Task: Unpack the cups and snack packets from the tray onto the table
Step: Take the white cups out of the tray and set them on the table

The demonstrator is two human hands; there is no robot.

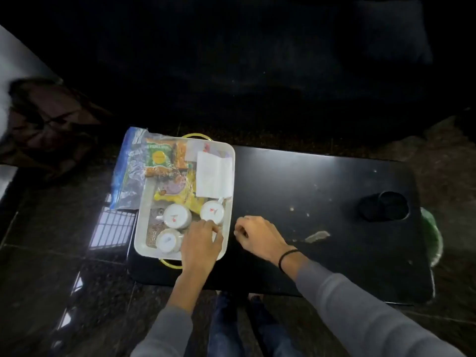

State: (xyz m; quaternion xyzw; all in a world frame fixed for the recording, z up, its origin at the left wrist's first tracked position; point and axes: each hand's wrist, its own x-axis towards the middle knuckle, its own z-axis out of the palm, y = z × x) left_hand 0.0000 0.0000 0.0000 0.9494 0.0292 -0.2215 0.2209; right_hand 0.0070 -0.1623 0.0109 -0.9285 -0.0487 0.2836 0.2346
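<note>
- White ceramic cups (pixel 177 216), upturned, crowd the white plastic tray (pixel 138 229); my left hand (pixel 201 240) reaches in for one, grip unclear.
- Right hand (pixel 255 234) rests loosely curled, empty, on the black tabletop (pixel 309 189).

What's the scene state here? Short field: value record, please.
table: black, crumbs on top
tray: white, yellow handles, on the table's left end
cups: three visible, upside down, in the tray's near end
snack packets: in the tray's far half, beside folded white paper
plastic bag: blue-edged, overhangs the tray's far left rim
left hand: in the tray's near right corner, by the cups; grip hidden
right hand: on the table just right of the tray, fingers curled, nothing seen held
unpacked: no cup or packet on the table yet
</note>
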